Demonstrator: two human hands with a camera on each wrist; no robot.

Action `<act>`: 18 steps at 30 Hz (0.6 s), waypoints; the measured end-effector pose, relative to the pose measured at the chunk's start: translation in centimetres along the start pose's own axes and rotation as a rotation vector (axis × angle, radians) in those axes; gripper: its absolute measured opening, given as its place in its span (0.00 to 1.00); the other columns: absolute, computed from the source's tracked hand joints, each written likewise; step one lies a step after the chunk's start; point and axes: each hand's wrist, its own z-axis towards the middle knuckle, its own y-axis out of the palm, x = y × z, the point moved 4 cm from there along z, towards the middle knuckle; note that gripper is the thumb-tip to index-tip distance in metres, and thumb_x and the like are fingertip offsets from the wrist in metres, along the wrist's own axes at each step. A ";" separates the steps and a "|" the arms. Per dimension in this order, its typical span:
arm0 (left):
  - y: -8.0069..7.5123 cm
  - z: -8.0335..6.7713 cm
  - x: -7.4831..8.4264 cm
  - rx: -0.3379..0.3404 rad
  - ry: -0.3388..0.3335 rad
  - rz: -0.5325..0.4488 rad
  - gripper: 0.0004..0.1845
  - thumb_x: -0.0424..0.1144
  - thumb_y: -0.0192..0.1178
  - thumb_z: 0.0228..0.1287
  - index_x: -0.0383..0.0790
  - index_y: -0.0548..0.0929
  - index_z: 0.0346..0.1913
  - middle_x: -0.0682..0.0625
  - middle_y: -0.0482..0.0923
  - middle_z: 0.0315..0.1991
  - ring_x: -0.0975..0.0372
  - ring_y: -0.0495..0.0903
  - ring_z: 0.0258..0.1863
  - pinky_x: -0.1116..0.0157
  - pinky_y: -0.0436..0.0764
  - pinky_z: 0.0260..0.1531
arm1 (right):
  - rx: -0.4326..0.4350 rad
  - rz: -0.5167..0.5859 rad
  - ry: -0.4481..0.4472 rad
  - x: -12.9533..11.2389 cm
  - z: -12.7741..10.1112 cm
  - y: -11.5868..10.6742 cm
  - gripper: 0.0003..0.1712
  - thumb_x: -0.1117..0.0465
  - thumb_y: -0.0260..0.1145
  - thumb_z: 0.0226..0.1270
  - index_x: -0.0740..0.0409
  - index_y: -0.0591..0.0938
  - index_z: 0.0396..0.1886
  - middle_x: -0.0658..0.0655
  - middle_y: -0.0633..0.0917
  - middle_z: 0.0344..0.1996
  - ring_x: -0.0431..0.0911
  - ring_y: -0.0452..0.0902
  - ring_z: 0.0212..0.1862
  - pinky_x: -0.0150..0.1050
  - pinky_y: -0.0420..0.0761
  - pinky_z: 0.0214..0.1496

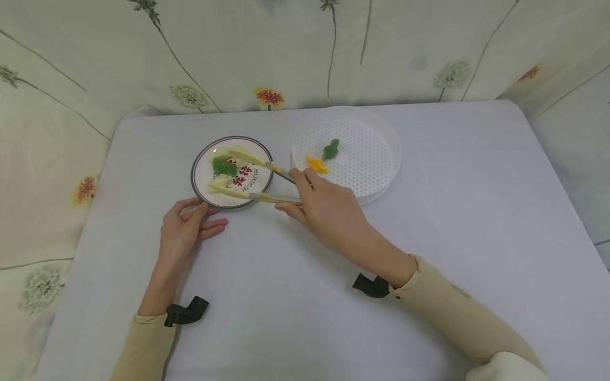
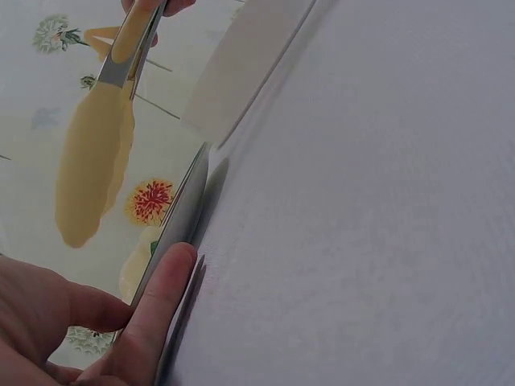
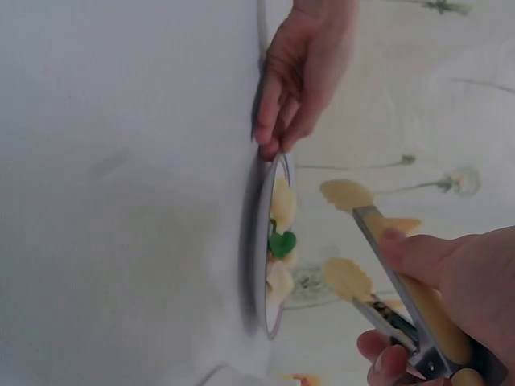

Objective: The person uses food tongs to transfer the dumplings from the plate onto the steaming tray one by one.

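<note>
My right hand (image 1: 329, 209) gripping tongs (image 1: 259, 180), their open tips over the plate (image 1: 200, 172) around a green piece (image 1: 224, 167), my left hand (image 1: 183, 230) flat on the bench (image 1: 429, 238), fingertips touching the plate's rim, grip relaxed

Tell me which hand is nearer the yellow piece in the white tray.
Right. The right hand, holding tongs, sits just beside the yellow piece; the left hand rests by the plate.

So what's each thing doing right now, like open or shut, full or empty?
tongs: open, tips over the plate
plate: flat on the table, holds a green piece
white tray: holds a yellow and a green piece
right hand: grips the tongs
left hand: fingers straight, touching the plate's rim
</note>
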 end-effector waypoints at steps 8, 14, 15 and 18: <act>0.2 0.0 0.3 -0.005 0.009 -0.021 0.28 0.42 0.51 0.87 0.31 0.62 0.79 0.43 0.88 0.51 0.69 0.94 0.34 0.66 0.95 0.45 | -0.016 0.009 -0.030 -1.3 0.7 1.6 0.37 0.37 0.68 0.77 0.63 0.78 0.68 0.54 0.83 0.38 0.42 0.76 0.28 0.35 0.80 0.18; 0.1 -0.1 0.2 -0.002 0.004 -0.019 0.27 0.41 0.50 0.87 0.30 0.61 0.79 0.39 0.87 0.54 0.69 0.94 0.33 0.66 0.95 0.45 | -0.008 0.006 -0.042 -1.5 0.8 2.2 0.34 0.38 0.68 0.77 0.61 0.78 0.65 0.53 0.82 0.36 0.41 0.74 0.28 0.32 0.74 0.16; 0.1 -0.1 0.2 0.000 0.004 -0.017 0.27 0.40 0.50 0.87 0.30 0.61 0.78 0.38 0.87 0.54 0.69 0.94 0.33 0.66 0.95 0.45 | -0.009 -0.001 -0.045 -1.5 0.8 2.2 0.34 0.37 0.68 0.77 0.60 0.78 0.65 0.52 0.82 0.36 0.41 0.74 0.28 0.32 0.74 0.16; 0.0 -0.1 0.1 0.004 0.004 -0.014 0.27 0.40 0.50 0.87 0.30 0.62 0.78 0.41 0.88 0.52 0.69 0.94 0.33 0.66 0.95 0.44 | -0.020 -0.019 -0.057 -1.4 0.9 2.4 0.34 0.37 0.65 0.78 0.60 0.78 0.66 0.52 0.82 0.37 0.42 0.76 0.29 0.32 0.74 0.17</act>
